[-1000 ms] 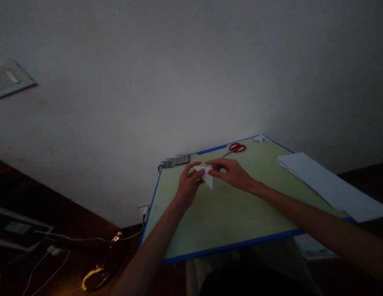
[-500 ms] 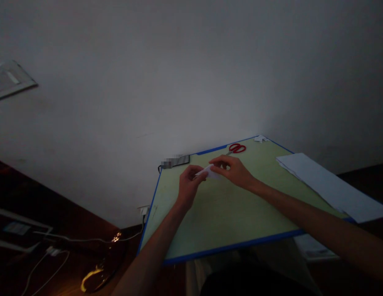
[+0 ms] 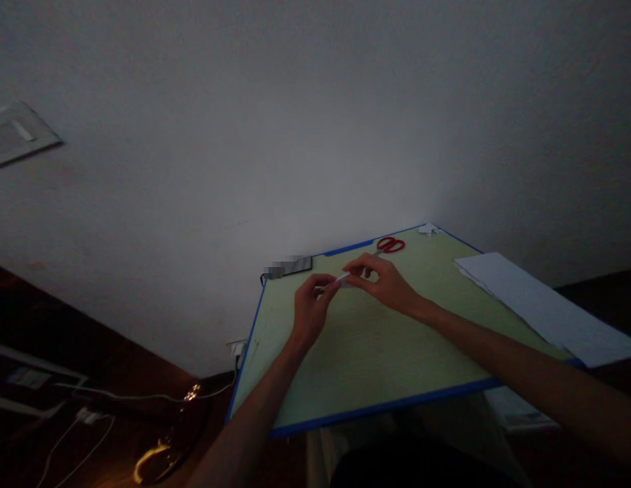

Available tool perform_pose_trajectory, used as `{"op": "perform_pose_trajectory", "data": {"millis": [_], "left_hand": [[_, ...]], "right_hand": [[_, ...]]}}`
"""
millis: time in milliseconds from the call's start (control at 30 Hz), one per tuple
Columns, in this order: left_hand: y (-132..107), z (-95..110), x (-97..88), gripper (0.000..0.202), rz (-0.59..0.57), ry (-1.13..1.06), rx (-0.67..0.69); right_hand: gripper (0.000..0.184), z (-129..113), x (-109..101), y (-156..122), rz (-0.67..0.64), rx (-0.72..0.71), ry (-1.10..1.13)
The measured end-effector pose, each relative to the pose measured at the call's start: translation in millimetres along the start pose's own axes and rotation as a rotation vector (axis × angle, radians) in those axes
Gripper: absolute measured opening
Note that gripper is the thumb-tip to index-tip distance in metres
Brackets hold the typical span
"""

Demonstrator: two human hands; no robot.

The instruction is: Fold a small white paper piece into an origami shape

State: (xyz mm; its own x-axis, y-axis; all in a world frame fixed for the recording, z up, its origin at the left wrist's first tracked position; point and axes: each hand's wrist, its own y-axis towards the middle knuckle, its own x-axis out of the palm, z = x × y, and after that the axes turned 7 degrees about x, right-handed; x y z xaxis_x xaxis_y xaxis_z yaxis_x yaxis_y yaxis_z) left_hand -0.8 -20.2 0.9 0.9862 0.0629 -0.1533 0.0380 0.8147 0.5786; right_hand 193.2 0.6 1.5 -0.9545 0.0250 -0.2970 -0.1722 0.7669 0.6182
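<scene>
Folded paper [image 3: 340, 278], small and white, is seen nearly edge-on as a thin sliver. Its long axis runs left-right, with the right end slightly higher and farther from the camera, pointing toward the scissors [image 3: 391, 244]. Dim light, so the folds can't be made out.

Versus 1.0 s ago: the paper then showed a flat triangular face with its tip down toward the table [image 3: 376, 352]. Half a second ago it was tipping flat, and now only the edge shows. Both hands sit almost where they were, and the right hand has risen a touch.

Left hand [image 3: 309, 308]: grip closed on the paper's left end, thumb and fingers curled round it. Right hand [image 3: 386, 283]: grip closed, fingertips pinching the right end. The paper spans the gap between the two grips, held just above the green table near its far edge, not touching it.

Left to right around them:
- wall plate [image 3: 17, 132], far left on the wall
- cables [image 3: 91, 413], on the dark floor
- dark flat object [image 3: 292, 264], at the table's far-left corner
- red scissors, just beyond the right hand
- paper scrap [image 3: 429, 229], at the far corner
- paper stack [image 3: 539, 305], along the right edge
</scene>
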Motion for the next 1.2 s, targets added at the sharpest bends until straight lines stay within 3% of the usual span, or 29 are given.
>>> {"op": "perform_pose_trajectory", "data": {"millis": [400,933,1200], "left_hand": [[0.3,-0.4,-0.7,0.02,-0.021,-0.018,0.0],[-1.5,4.0,3.0,0.029,-0.084,-0.043,-0.078],[-2.4,1.1,0.2,0.024,-0.001,-0.034,-0.02]], "right_hand": [[0.031,-4.1,-0.7,-0.3,-0.018,-0.004,0.023],[0.026,-3.0,-0.9,0.8,0.027,0.073,0.054],[0.024,-3.3,-0.5,2.4,-0.051,0.119,0.108]]}}
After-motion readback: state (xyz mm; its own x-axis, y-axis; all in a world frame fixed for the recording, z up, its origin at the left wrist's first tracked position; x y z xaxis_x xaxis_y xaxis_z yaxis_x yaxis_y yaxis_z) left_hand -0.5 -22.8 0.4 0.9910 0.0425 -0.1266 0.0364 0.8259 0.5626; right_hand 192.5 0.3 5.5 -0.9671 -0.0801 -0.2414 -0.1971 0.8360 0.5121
